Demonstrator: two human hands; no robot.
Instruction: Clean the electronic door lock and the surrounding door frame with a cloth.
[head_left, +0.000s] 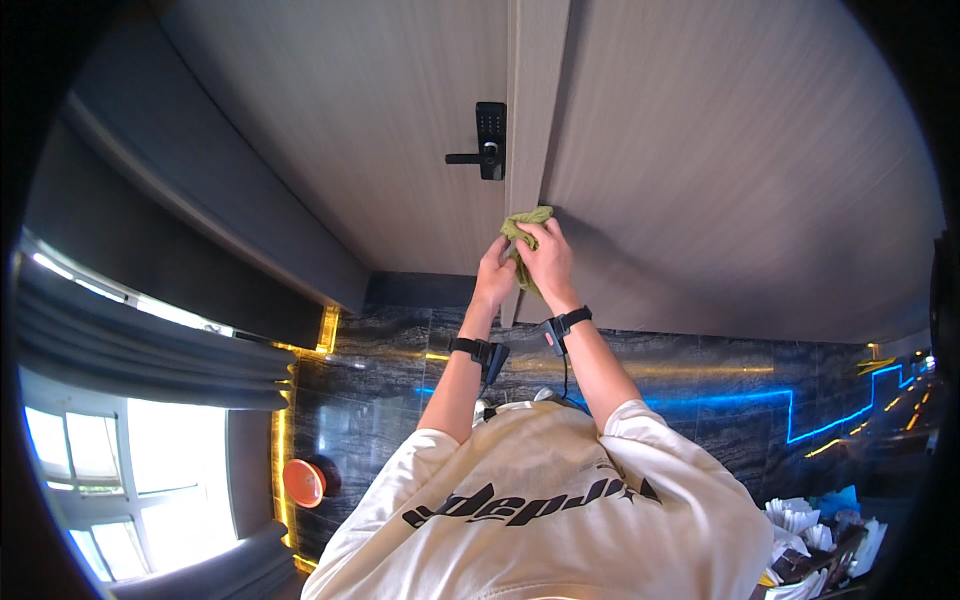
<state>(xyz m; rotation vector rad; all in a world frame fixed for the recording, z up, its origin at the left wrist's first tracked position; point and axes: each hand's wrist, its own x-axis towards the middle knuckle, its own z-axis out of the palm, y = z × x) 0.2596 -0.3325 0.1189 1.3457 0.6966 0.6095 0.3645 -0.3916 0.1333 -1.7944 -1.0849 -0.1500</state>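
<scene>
A crumpled olive-green cloth (529, 219) is bunched between my two hands, in front of the wooden door frame (534, 97). My right hand (550, 259) grips it from the right, with fingers curled over its upper part. On the other side my left hand (495, 276) pinches the cloth's left edge, its fingertips partly hidden. A loose end hangs down between the wrists. Above the hands, on the wood-grain door (360, 112), sits a black keypad lock (491, 141) whose lever handle points left. I cannot tell whether the cloth touches the frame.
A wood-grain wall panel (735, 165) spans the right. On the dark marble-look floor (375, 375) stands an orange basin (304, 483) at left, near a grey curtain (150, 337) and bright window (180, 472). Papers (806, 525) are piled at lower right. Light strips glow along the floor.
</scene>
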